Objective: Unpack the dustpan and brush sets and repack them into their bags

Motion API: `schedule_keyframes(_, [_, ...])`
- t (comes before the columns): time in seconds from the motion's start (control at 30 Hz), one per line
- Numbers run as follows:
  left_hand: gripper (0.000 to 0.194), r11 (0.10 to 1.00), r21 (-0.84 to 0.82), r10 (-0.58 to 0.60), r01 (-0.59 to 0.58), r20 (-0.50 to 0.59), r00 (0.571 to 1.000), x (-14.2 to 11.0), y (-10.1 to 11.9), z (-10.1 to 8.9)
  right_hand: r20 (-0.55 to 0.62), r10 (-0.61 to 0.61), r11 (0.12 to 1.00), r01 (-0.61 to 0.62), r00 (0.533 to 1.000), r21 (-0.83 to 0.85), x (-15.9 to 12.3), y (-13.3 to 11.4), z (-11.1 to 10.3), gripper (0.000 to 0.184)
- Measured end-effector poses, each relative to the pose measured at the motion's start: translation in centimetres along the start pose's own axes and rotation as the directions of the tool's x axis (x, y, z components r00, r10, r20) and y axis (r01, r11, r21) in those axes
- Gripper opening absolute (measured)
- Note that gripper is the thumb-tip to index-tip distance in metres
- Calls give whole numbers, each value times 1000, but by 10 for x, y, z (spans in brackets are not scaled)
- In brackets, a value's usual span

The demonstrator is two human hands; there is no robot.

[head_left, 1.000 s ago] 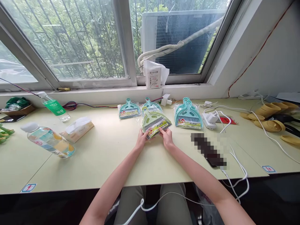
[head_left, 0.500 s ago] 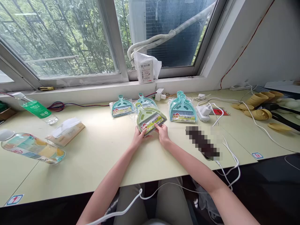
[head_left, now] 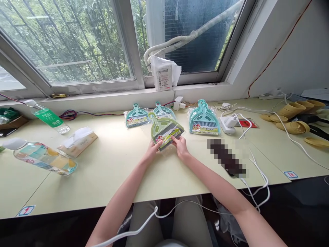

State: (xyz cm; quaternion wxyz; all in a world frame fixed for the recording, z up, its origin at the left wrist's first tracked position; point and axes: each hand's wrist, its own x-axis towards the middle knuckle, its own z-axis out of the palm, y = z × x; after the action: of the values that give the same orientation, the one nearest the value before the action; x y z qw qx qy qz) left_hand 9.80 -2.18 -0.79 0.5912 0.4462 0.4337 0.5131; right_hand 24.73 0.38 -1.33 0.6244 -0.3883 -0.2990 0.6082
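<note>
A green dustpan and brush set (head_left: 166, 127), in clear wrapping with a printed label, is held tilted above the table. My left hand (head_left: 153, 149) grips its lower left corner, thumb on the label. At its lower right edge, my right hand (head_left: 180, 145) pinches it, also with the thumb on the front. Fingers behind the set are mostly hidden. Beyond lie similar turquoise sets: one (head_left: 136, 117) on the left, another (head_left: 163, 110) partly covered by the green one, and a stack (head_left: 204, 120) to the right.
A green-labelled bottle (head_left: 48, 117), a larger bottle (head_left: 46, 159) and a tissue pack (head_left: 78, 141) are on the left. To the right are a pixelated dark object (head_left: 226, 157), a white power adapter (head_left: 228, 124), cables and beige cups (head_left: 293, 111). A boxed pack (head_left: 163, 77) stands on the sill.
The camera view has shifted slightly, so the scene sits further right. Both hands keep hold of the green set, whose front now faces me a little more squarely.
</note>
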Motion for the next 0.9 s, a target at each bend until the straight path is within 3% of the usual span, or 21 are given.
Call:
schedule_keyframes(0.17, [58,999,5,45,-45,-7,999,-2,1,0,60,80,996,-78,995,-35,5,-8,-2,28])
schedule_keyframes(0.27, [57,998,13,56,-55,-26,998,-2,2,-1,31,138,990,-136,990,-40,9,-12,-4,25])
schedule_keyframes(0.47, [60,995,61,78,-82,72,994,-4,3,-6,-142,82,996,-85,986,-20,16,-15,-15,24])
schedule_keyframes(0.77, [57,994,19,102,-105,122,987,-6,7,-6,-157,75,996,-83,985,-41,16,-16,-19,30])
schedule_keyframes(0.9, [61,997,-6,76,-76,63,995,-5,7,-7,-73,91,996,-91,993,-2,19,-17,-18,32])
